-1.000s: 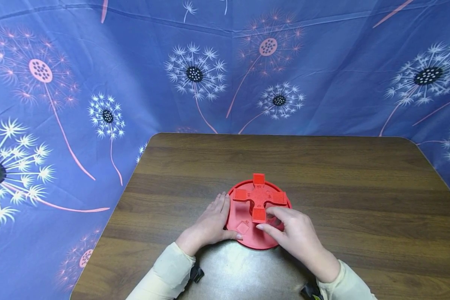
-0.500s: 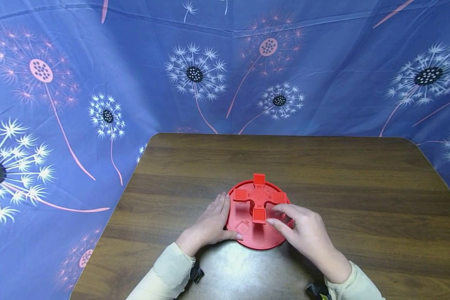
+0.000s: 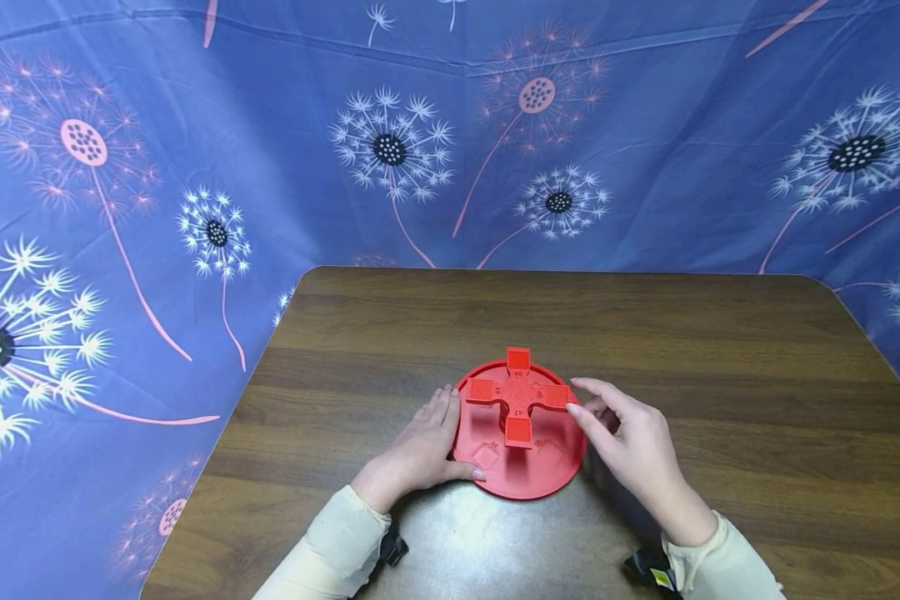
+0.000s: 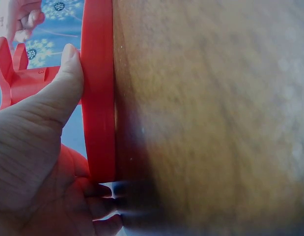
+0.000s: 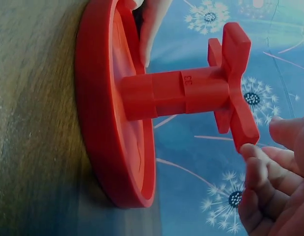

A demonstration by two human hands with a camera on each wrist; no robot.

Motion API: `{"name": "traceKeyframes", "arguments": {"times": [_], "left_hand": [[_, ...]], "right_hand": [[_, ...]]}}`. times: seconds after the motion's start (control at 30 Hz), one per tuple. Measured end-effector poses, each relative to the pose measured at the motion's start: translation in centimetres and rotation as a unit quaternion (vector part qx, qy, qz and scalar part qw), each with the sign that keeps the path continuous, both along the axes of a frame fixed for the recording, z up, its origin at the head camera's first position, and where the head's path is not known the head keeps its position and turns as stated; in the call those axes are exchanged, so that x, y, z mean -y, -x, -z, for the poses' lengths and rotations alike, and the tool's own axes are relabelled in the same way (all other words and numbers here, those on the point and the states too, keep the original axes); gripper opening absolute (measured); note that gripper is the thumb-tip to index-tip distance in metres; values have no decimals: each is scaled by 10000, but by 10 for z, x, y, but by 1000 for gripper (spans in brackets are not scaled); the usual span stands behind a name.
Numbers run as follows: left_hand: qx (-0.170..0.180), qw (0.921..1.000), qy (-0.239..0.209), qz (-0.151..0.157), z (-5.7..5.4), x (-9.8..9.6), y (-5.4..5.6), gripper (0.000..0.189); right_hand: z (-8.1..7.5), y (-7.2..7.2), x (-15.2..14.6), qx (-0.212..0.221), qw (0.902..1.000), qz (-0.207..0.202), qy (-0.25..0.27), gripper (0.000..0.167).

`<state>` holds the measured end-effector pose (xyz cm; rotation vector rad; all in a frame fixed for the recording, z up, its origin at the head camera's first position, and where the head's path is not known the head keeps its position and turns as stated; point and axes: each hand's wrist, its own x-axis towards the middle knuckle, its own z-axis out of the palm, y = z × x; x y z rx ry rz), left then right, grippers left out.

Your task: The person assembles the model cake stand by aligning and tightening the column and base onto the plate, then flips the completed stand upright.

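A red round base (image 3: pixel 521 479) with a raised rim lies on the table. From its middle rises a red post (image 5: pixel 169 91) marked 33, topped by a red four-armed cross (image 3: pixel 520 392) with small numbers on it. My left hand (image 3: pixel 423 446) holds the base at its left edge, fingers along the side and thumb over the near rim. My right hand (image 3: pixel 633 442) is at the end of the cross's right arm. In the right wrist view, one fingertip meets that arm's tip while the thumb stands apart from it.
The table (image 3: pixel 720 358) has a dark wood-grain top, with a shiny glare patch in front of the base. A blue cloth (image 3: pixel 667 192) with dandelion prints hangs behind and to the left. Dark straps (image 3: pixel 393 547) show at the wrists.
My right hand has moved right and away from me, from beside the cross's near arm to the end of its right arm. The left hand, base and cross look unmoved.
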<state>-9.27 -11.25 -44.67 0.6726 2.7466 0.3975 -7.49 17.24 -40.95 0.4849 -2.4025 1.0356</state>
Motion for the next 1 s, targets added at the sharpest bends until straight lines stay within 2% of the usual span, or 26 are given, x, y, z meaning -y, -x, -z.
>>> {"name": "traceKeyframes", "arguments": {"times": [0.13,0.4,0.8,1.0], "left_hand": [[29,10000,-12,-1,0,0,0,115],[-81,10000,-6,52,1,0,1,115],[-134,9999,16,45,2,0,1,117],[-134,9999,-33,45,2,0,1,116]], "right_hand": [[4,2,-2,243,9995,-105,-156,42],[6,0,-4,427,9985,-266,-203,38],[9,-10,3,449,9978,-476,55,39],[10,-13,10,454,9973,-576,-8,38]]}}
